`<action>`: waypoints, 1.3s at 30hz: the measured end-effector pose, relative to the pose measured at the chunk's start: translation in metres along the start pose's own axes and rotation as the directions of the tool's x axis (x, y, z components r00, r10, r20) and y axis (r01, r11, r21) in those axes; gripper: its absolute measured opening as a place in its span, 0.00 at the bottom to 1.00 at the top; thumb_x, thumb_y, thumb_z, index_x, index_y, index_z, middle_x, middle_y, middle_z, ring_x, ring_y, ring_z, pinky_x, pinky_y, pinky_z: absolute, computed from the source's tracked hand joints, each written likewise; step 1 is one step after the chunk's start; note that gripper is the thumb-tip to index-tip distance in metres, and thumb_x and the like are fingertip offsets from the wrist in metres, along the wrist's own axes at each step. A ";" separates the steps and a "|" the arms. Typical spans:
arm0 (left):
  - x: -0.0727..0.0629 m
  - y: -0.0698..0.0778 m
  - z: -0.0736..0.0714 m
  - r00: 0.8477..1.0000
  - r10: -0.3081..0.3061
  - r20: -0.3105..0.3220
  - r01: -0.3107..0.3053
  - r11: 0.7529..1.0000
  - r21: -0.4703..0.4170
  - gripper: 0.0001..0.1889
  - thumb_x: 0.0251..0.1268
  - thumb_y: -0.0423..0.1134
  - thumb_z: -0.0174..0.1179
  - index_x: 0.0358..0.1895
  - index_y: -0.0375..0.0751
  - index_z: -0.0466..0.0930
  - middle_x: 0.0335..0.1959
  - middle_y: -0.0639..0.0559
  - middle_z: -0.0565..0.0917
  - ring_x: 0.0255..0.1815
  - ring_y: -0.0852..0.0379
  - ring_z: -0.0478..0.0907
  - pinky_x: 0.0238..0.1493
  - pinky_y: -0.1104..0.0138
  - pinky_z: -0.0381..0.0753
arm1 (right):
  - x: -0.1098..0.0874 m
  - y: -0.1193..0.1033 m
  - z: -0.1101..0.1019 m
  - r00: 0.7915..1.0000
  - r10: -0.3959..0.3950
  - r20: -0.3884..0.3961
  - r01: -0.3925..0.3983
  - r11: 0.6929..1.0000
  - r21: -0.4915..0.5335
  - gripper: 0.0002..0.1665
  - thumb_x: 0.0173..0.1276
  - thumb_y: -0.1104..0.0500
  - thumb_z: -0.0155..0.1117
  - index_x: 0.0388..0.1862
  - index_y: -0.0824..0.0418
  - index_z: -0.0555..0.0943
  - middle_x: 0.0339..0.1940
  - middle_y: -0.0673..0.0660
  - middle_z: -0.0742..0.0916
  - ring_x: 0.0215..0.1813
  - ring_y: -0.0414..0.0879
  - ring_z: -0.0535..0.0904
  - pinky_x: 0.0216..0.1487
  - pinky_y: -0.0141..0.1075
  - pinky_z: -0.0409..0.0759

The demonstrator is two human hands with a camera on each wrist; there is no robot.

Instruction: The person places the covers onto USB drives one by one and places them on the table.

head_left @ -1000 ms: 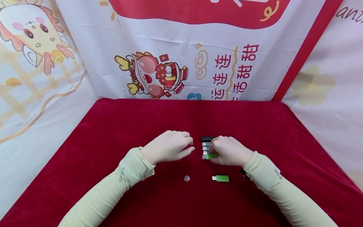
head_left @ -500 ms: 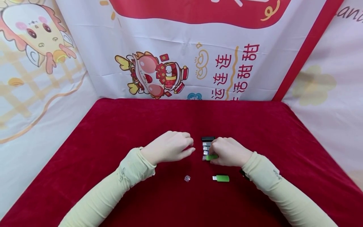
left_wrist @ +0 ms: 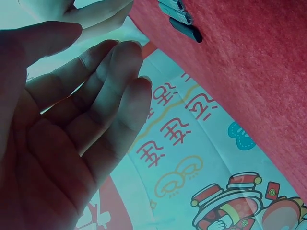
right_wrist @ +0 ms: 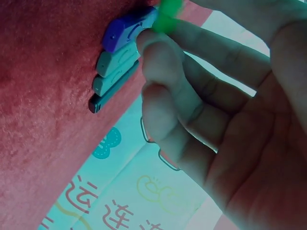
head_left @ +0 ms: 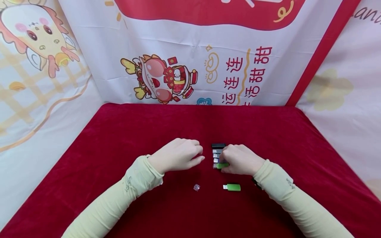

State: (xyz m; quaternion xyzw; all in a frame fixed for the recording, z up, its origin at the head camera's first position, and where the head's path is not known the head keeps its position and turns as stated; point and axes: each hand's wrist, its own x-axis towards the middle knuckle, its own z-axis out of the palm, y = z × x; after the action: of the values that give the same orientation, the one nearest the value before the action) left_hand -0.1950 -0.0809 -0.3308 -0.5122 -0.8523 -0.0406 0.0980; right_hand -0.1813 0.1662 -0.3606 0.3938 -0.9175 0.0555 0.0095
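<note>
My right hand (head_left: 241, 160) pinches a green USB stick (head_left: 222, 165) between thumb and fingers, at the near end of a row of sticks. In the right wrist view, a blue USB stick (right_wrist: 125, 32), two greyish ones and a black stick (right_wrist: 98, 101) lie side by side, just beyond the green one (right_wrist: 168, 15). To the left of the row hovers my left hand (head_left: 179, 154), its fingers loosely bent with nothing between them. A second green USB stick (head_left: 232, 187) lies nearer me, its metal plug bare and pointing left.
A small clear cap (head_left: 196, 187) lies on the red tablecloth (head_left: 148, 122), left of the loose green stick. Some dark object (head_left: 256, 182) is mostly hidden beneath the right sleeve. Printed fabric walls (head_left: 190, 39) stand behind the table and at both sides.
The pinched green stick has shifted very slightly toward me along with the right hand. The left hand stays practically where it was.
</note>
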 end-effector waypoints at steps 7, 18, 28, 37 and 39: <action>0.001 -0.001 -0.001 0.999 -0.022 0.035 0.023 1.000 -0.007 0.10 0.65 0.49 0.65 0.37 0.47 0.85 0.29 0.56 0.79 0.26 0.63 0.74 0.28 0.73 0.76 | -0.004 0.001 -0.015 0.999 0.024 -0.026 -0.024 1.000 -0.002 0.14 0.50 0.51 0.81 0.30 0.57 0.88 0.26 0.48 0.83 0.24 0.35 0.73 0.24 0.31 0.75; 0.000 -0.001 -0.004 0.997 -0.052 0.055 0.053 0.998 -0.018 0.10 0.65 0.48 0.64 0.39 0.46 0.85 0.30 0.56 0.80 0.27 0.62 0.75 0.29 0.71 0.77 | -0.025 0.000 -0.050 0.968 0.149 0.200 -0.176 0.977 0.123 0.23 0.50 0.47 0.81 0.40 0.58 0.87 0.23 0.44 0.79 0.26 0.37 0.72 0.27 0.33 0.75; -0.003 -0.005 0.000 0.997 -0.052 0.062 0.052 0.999 0.001 0.09 0.67 0.47 0.63 0.35 0.46 0.84 0.28 0.56 0.79 0.25 0.61 0.74 0.27 0.70 0.76 | -0.023 -0.011 -0.043 0.941 0.111 0.320 -0.166 0.975 0.150 0.19 0.44 0.50 0.84 0.29 0.58 0.84 0.14 0.41 0.76 0.20 0.34 0.71 0.26 0.33 0.74; -0.003 -0.005 0.000 0.992 -0.073 0.104 0.074 0.997 0.001 0.10 0.67 0.47 0.63 0.32 0.46 0.82 0.25 0.56 0.77 0.24 0.60 0.74 0.25 0.69 0.76 | -0.019 -0.021 -0.032 0.910 0.161 0.382 -0.212 0.972 0.096 0.20 0.43 0.47 0.85 0.25 0.53 0.82 0.22 0.41 0.77 0.23 0.37 0.72 0.27 0.35 0.74; -0.004 -0.005 0.000 0.992 -0.069 0.102 0.070 0.998 0.000 0.10 0.67 0.47 0.63 0.32 0.46 0.82 0.25 0.56 0.77 0.24 0.60 0.74 0.25 0.69 0.76 | -0.018 -0.023 -0.030 0.903 0.166 0.396 -0.222 0.970 0.100 0.20 0.42 0.49 0.85 0.23 0.52 0.81 0.22 0.42 0.77 0.22 0.38 0.72 0.26 0.34 0.74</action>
State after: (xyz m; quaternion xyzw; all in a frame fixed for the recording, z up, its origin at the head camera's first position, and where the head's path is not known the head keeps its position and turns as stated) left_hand -0.1978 -0.0863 -0.3319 -0.4837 -0.8735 -0.0195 0.0520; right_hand -0.1530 0.1671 -0.3297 0.3031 -0.9297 0.0435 -0.2046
